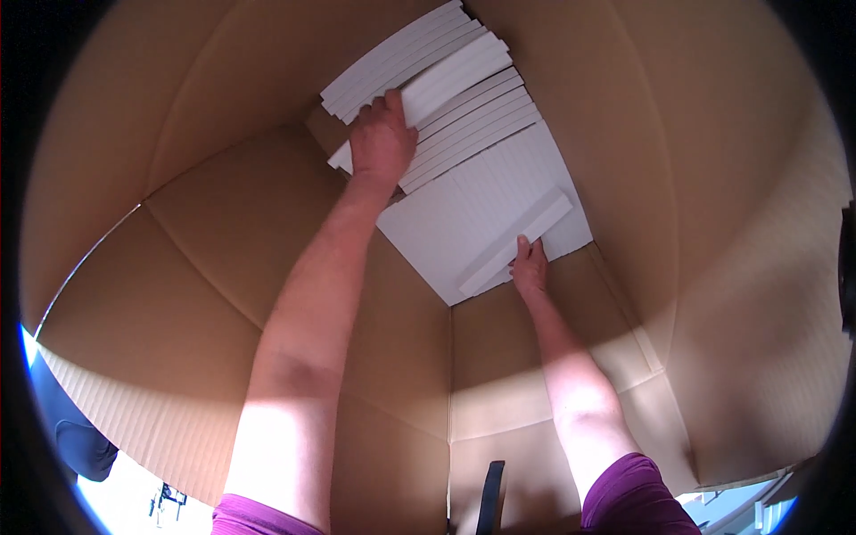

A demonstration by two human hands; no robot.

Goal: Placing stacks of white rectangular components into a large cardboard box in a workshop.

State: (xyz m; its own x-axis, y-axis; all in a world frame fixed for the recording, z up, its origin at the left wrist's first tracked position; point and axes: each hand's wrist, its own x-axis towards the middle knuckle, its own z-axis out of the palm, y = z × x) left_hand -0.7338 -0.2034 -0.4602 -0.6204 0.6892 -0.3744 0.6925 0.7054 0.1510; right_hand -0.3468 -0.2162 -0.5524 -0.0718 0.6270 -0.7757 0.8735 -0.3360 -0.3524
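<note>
I look down into a deep brown cardboard box (223, 232). At its bottom, several flat white boxes (464, 116) stand on edge in a row, leaning together. My left hand (382, 138) reaches deep in and grips one white box (450, 76) in the row, fingers curled over its edge. In front of the row a white box lies flat (464, 209), and on it rests another narrow white box (522, 241) set diagonally. My right hand (530, 267) holds the near end of that narrow box, fingers on its edge.
The box's brown walls (704, 205) rise steeply all around my arms. Its flaps (134, 392) fold outward at the lower left and right. A dark upright object (490, 499) shows at the bottom edge between my arms.
</note>
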